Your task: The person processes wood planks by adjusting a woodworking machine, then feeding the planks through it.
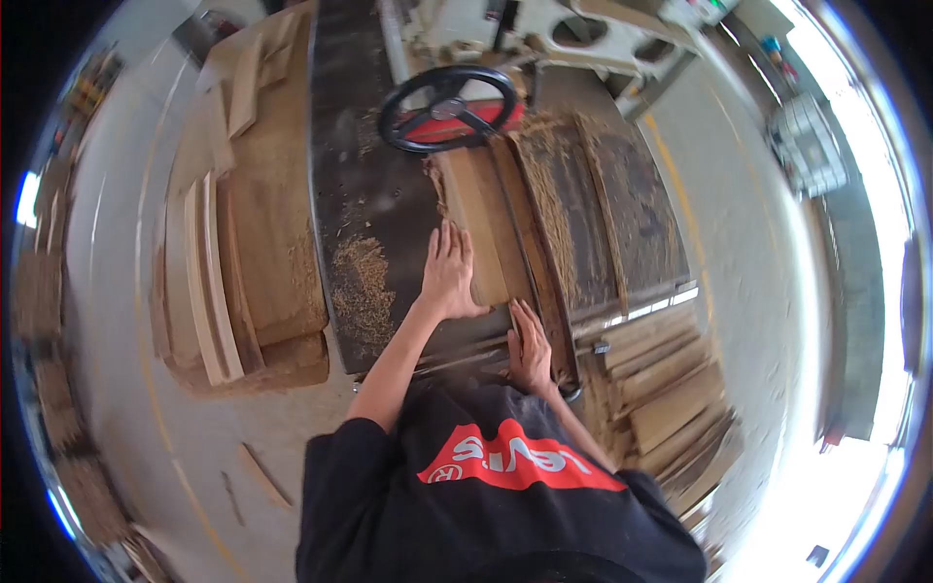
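A wooden board (476, 228) lies on the dark machine table (384, 194), beside a long straight rail (544, 282). My left hand (449, 275) rests along the board's left edge, with its fingers stretched forward and the thumb spread across the near end. Close to my body, my right hand (530, 348) has its fingers extended, their tips at the board's near right corner by the rail. Neither hand is wrapped around the wood. Beyond the board's far end stands a black handwheel (447, 109) with a red part behind it.
Sawdust (362, 277) lies in piles on the table. To the left, curved wooden strips (209, 282) lie on a wooden platform (282, 214). Stacked boards (671, 389) sit at the lower right. A loose offcut (264, 474) is on the floor. A pale machine frame (583, 29) rises at the back.
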A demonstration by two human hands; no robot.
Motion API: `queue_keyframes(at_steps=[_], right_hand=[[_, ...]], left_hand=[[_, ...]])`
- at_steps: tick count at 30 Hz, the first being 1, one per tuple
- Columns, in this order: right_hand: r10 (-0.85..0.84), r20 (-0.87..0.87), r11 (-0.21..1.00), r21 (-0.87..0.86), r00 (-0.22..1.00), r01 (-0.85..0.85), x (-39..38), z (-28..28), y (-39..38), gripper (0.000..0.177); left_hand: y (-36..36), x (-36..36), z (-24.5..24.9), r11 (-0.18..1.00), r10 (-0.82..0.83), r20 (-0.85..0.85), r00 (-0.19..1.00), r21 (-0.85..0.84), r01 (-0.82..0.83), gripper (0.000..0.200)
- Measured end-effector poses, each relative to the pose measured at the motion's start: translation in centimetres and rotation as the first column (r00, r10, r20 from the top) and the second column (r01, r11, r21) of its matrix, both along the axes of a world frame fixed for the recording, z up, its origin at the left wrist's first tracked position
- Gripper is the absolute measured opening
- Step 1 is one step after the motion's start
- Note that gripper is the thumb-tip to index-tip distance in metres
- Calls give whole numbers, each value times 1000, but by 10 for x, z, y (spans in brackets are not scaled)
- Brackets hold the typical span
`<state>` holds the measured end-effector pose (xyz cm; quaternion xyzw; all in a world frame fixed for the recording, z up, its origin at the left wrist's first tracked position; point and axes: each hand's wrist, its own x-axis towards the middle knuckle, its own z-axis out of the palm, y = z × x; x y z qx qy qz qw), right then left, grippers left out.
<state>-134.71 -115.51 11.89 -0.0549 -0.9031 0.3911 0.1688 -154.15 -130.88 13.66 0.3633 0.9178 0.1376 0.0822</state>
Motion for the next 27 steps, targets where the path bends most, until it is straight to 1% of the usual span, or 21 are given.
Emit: queue_keyframes(at_steps=[1,2,5,7,10,12,16,17,19,20,21,22,23,24,25,26,27], right_hand=[[-4,1,1000,5,1000,4,-2,-1,-1,45],[-7,2,1000,4,1000,7,-2,-3,-2,45],[-1,15,996,87,1000,-1,-2,-11,-2,44],[-23,-10,998,62,1000,24,-3,-12,-8,43],[2,-25,990,143,1000,2,-4,-15,-6,39],[0,-16,990,140,1000,2,-2,-10,-11,38],[19,24,983,182,1000,-23,1,-13,-6,43],[19,16,981,191,1000,-22,3,-13,-7,42],[19,-9,978,209,1000,-16,1,-17,-7,42],[27,-4,975,219,1000,-26,-1,-17,-7,42],[20,2,974,227,1000,-20,0,-16,-8,41],[-2,-2,973,231,1000,3,0,-14,-8,41],[-7,-12,979,203,1000,9,-2,-16,-7,41],[-20,-24,986,168,1000,23,-1,-18,-7,40],[-30,-30,991,129,999,34,0,-21,-7,40],[-36,-54,975,216,998,47,-2,-12,-11,40],[-54,-71,974,215,996,68,-4,-10,-14,39]], left_hand=[[-1,-4,0,1000,-15,2,1000,-22,15,152],[-4,-4,-2,1000,-18,-1,1000,-9,18,151],[-5,-1,-5,1000,7,18,1000,22,-7,150],[-9,0,-8,998,5,1,1000,63,-5,151],[-12,-6,-2,999,-22,46,999,25,21,149],[-13,-12,1,997,20,14,1000,72,-21,149],[-13,-40,-11,988,31,-40,999,154,-25,153],[-19,-48,-20,964,13,-14,1000,265,-9,152],[-38,-74,-39,879,-34,17,999,477,21,152],[-63,-86,-30,850,-31,37,999,527,7,146],[-93,-81,-20,833,147,-17,989,542,-115,129],[-130,-86,-7,818,277,-83,957,542,-190,111],[-167,-86,-2,793,424,-107,899,524,-311,96],[-216,-84,27,753,480,15,877,505,-421,90],[-255,-82,24,724,654,-138,743,399,-563,88],[-301,-81,30,670,730,-148,668,348,-656,90],[-352,-80,5,578,808,-297,509,232,-782,91]])
